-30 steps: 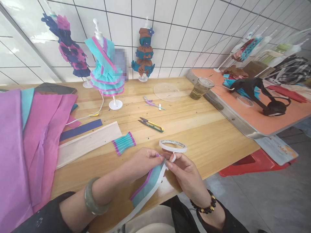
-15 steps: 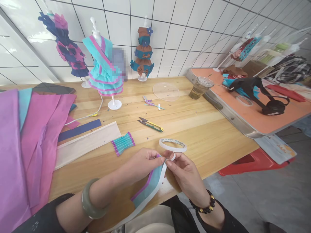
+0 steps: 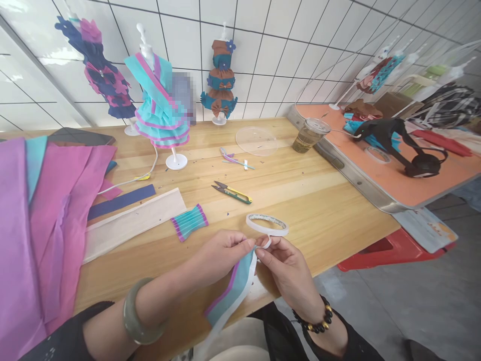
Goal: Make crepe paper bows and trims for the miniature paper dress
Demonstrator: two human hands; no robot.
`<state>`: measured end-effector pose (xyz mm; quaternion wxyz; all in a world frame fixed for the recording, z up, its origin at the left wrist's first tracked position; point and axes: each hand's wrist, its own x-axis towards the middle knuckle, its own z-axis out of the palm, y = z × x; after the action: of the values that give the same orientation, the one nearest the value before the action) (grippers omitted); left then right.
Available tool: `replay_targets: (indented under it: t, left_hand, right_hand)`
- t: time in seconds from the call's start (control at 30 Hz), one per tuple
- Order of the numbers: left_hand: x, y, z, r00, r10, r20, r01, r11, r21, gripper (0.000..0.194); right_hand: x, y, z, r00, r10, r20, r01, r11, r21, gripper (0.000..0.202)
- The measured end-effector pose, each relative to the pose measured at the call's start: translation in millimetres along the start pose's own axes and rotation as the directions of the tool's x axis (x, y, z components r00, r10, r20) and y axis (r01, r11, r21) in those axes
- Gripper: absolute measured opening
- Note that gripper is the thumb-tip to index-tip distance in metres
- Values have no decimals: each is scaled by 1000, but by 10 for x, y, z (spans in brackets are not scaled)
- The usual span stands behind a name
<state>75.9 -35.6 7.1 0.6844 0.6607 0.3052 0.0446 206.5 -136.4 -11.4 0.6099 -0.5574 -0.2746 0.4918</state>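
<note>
My left hand (image 3: 229, 253) pinches the upper end of a turquoise fabric strip (image 3: 235, 291) with a purple border along its left edge. A white tape band (image 3: 244, 297) runs down the strip's right edge and hangs below it. Close beside, my right hand (image 3: 286, 265) is closed, thumb and fingers pinching white tape at the same end. From there a short curl of tape leads up to the tape roll (image 3: 267, 231), lying flat just behind the fingers. Thread snips (image 3: 232, 192) and a pleated turquoise piece with purple ends (image 3: 190, 222) lie farther back on the wooden table.
Several doll stands line the tiled wall, including one in a turquoise dress (image 3: 160, 105). Pink and purple fabric (image 3: 60, 210) is piled at left, near a pale strip (image 3: 137, 223) and a navy strip (image 3: 122, 201). A drink cup (image 3: 311, 135) stands at right, by an orange-topped table (image 3: 398, 180).
The loose lower part of the white tape has swung and blurs with motion. The fabric strip has shifted slightly right. Both hands keep their pinch in almost the same place.
</note>
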Motion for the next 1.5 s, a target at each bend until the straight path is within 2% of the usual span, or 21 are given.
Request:
replay_targets:
  t: [0.23, 0.33, 0.43, 0.53, 0.7, 1.07, 1.33, 1.5]
  left_hand:
    - [-26, 54, -5, 1000, 15, 2, -15, 998, -60, 42]
    - [-12, 62, -5, 1000, -16, 2, 16, 996, -89, 44]
    - [10, 39, -12, 999, -39, -1, 39, 998, -45, 43]
    - [23, -3, -22, 998, -53, 38, 52, 999, 15, 38]
    - [21, -68, -38, 989, -64, 134, 64, 998, 3, 25]
    - [30, -151, -52, 983, -78, 167, 76, 997, 19, 19]
    - [27, -69, -82, 980, -59, 189, 74, 995, -73, 11]
    - [31, -31, -129, 977, -95, 193, 114, 989, -90, 19]
  right_hand:
    - [1, -24, -3, 1000, 20, -2, -20, 1000, 7, 12]
    - [0, -31, -12, 999, 43, -26, -43, 999, 1, 14]
    - [1, -32, -18, 998, 46, -33, -46, 999, 3, 16]
    - [3, -31, -15, 997, 66, -49, -66, 998, 1, 18]
    - [15, -31, -3, 996, 64, -65, -66, 998, -24, 18]
    - [47, -19, 3, 997, 61, -53, -60, 998, 13, 18]
    - [73, -36, 34, 990, 95, -102, -86, 992, 92, 21]
    - [107, -27, 2, 988, 97, -122, -81, 989, 127, 21]
